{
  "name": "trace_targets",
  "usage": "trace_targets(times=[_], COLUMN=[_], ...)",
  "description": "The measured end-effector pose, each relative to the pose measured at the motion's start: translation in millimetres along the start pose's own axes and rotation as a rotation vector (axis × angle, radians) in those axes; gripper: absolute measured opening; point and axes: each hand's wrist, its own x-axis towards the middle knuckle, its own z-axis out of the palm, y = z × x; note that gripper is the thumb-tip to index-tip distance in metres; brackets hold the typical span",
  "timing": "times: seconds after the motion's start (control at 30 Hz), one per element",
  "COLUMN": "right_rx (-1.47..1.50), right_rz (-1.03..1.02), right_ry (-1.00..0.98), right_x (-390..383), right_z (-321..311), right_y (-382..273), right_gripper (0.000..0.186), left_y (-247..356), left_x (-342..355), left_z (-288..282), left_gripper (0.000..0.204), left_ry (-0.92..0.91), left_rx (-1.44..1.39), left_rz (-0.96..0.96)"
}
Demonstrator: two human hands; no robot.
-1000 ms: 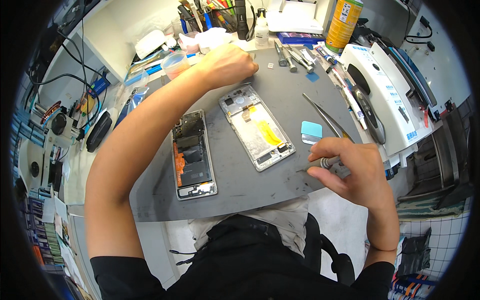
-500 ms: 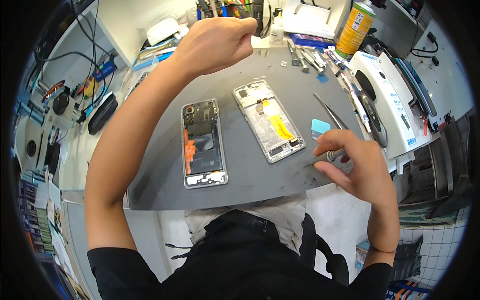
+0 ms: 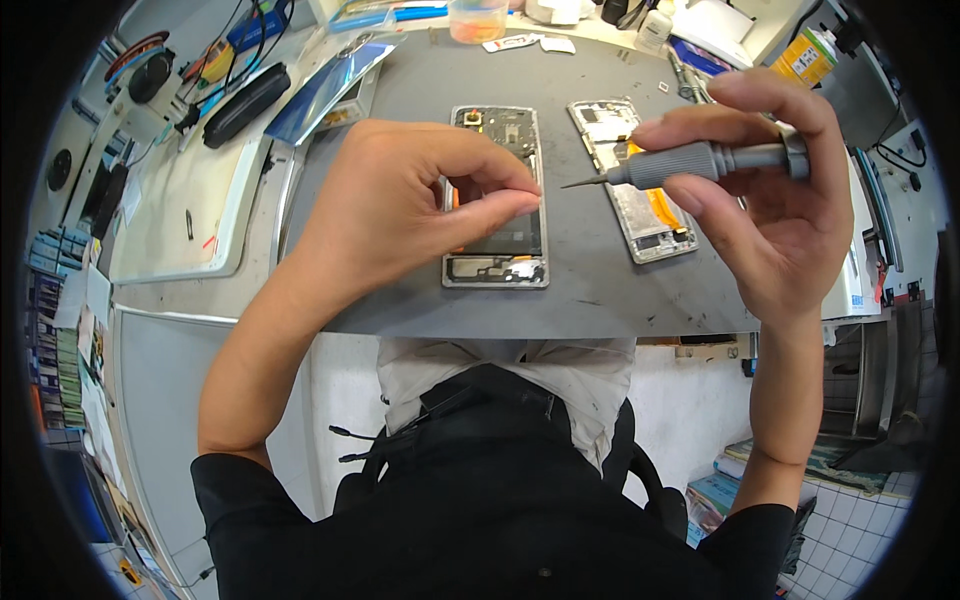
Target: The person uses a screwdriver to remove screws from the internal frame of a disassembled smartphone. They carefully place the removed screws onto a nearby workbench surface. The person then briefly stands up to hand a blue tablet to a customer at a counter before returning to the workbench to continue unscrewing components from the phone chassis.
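Note:
My right hand grips a grey precision screwdriver, raised over the mat with its thin tip pointing left toward my other hand. Thumb and forefinger of my left hand are pinched together; anything between them is too small to make out. Behind and below that hand lies an opened phone with a black battery and an orange strip, partly covered by the fingers. A second phone frame, silvery with a yellow-orange flex cable, lies to the right, its upper part partly behind the screwdriver.
The phones rest on a grey mat. A clear tub and small white pieces stand at its far edge. On the left are a cream tray, a black case and a shiny blue sheet. A yellow can stands far right.
My left hand has come down from the far edge to the left phone, its fist now a pinch. My right hand has lifted the screwdriver and turned it leftward. The view has shifted.

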Motion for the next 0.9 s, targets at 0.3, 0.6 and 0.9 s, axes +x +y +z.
trace_targets(times=[0.3, 0.6, 0.9], right_rx=[-0.051, -0.165, -0.163], right_rz=[0.002, -0.083, -0.032], right_ry=[-0.140, -0.295, -0.323], right_x=[16, 24, 19], right_z=[14, 14, 28], right_y=[-17, -23, -19], right_gripper=[0.053, 0.054, 0.052], left_y=[1, -2, -5], left_x=[-10, -15, -26], left_z=[-4, -6, -1], left_gripper=[0.009, 0.010, 0.012], left_ry=[0.039, -0.007, -0.114], left_rx=[0.059, 0.180, 0.079], left_rz=[0.149, 0.176, 0.068])
